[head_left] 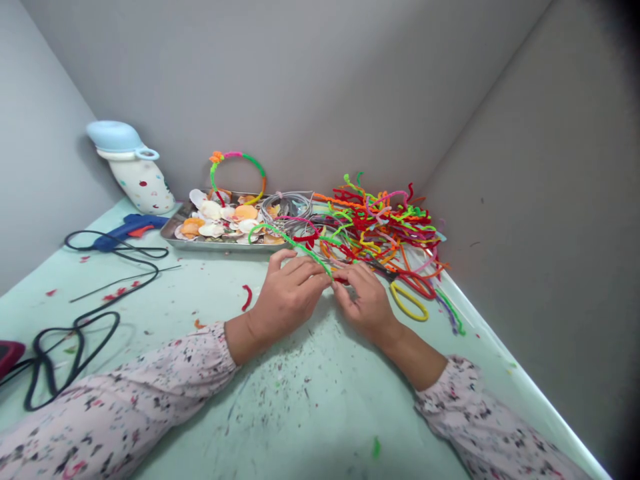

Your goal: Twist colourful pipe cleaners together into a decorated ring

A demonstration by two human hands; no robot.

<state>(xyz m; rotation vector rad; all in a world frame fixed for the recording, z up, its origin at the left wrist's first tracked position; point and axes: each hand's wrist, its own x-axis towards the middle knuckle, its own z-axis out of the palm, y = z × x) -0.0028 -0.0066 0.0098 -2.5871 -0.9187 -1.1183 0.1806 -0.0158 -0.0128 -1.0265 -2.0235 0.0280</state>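
Flowered sleeves (150,393) lie closest, one on each side of the desk (280,440). What are the hands busy with?

Mostly a green pipe cleaner (314,256). It slants up from the fingertips, just in front of the heap of pipe cleaners (385,227), and its free end curls over before the tray (225,247) of shells (213,228). The left hand (287,297) has its fingertips pinched on the lower end. As for the right hand (367,300), its fingertips look pressed together on a red piece (340,281) right beside that end.

How would you handle that well?

It looks to me like bending or twisting the two together. I'd hold one side steady, turn the other in small, tight wraps, and tuck any sharp wire end inwards. Mind that the loose curl doesn't snag on the heap.

Anything you can't make out?

Quite a bit. Fingers cover the spot where green meets red, so I can't say whether they're twisted or merely touching. The scissors (389,272) beyond the right hand are partly lost among the stems. At the left edge, a dark red thing (10,357) is cut off, too little of it showing to name.
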